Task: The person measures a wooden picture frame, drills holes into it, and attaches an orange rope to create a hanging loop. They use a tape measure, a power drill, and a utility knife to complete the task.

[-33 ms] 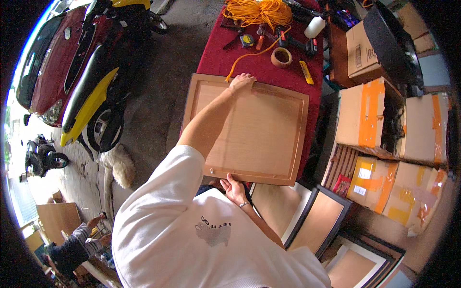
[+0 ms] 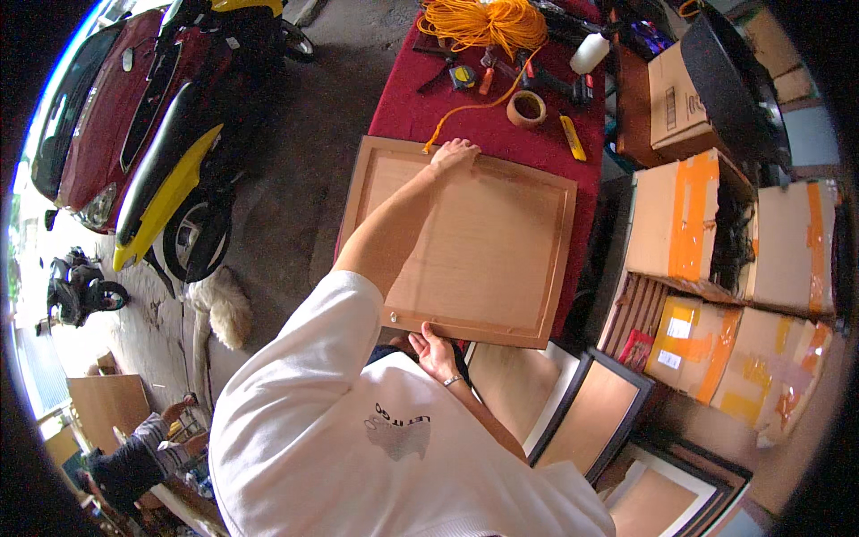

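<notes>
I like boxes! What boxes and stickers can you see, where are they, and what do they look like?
Brown cardboard box: far right, beside the red table, plain.
Orange-taped cardboard box: right of the wooden panel, open top.
Yellow-taped cardboard boxes: lower right, carrying white labels.

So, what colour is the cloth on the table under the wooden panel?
Dark red. The cloth shows best in the head view, beyond the wooden panel.

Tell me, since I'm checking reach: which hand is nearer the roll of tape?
Left. The left hand grips the wooden panel's far edge, just short of the tape roll; the right hand holds the near edge.
</notes>
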The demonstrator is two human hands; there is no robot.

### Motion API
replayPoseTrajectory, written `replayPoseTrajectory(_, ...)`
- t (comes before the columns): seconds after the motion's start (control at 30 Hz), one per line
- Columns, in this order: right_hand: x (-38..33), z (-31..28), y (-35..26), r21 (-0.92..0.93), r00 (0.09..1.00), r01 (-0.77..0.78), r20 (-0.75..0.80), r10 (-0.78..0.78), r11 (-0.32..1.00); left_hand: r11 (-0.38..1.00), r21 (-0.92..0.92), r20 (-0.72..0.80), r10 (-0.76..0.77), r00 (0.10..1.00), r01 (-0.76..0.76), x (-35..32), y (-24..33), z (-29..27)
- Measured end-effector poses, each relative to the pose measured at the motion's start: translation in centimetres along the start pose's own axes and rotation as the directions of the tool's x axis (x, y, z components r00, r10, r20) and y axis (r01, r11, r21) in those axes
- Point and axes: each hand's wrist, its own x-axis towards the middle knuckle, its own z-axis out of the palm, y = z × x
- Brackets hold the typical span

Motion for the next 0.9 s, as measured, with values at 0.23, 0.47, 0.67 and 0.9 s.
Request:
replayPoseTrajectory(0.23,2.9,2.5,-1.7,-0.103,0.980,-0.198,-0.021,0.197,0.975,0.924,-0.367,-0.215,0.028,0.976,-0.107,-2.7,1.8,-0.9)
replayPoseTrajectory(0.47,-1.1,16.2,-15.2,-0.879,0.873,-0.213,0.025,0.487,0.426,0.754,-0.600,-0.572,-0.638,0.515,0.267,-21.5,4.4,0.5)
replayPoseTrajectory(0.67,13.3,34.7,-43.3,-0.536,0.145,0.667,0.774,-0.616,-0.517,0.131,-0.896,-0.138,-0.990,0.014,0.425,-37.4,7.6,7.5)
replayPoseTrajectory(0.9,26.3,44.7,-55.3,-0.710,0.343,0.118,0.686,-0.642,-0.694,0.026,-0.914,-0.016,-0.999,0.029,0.406,-35.4,13.2,6.5)
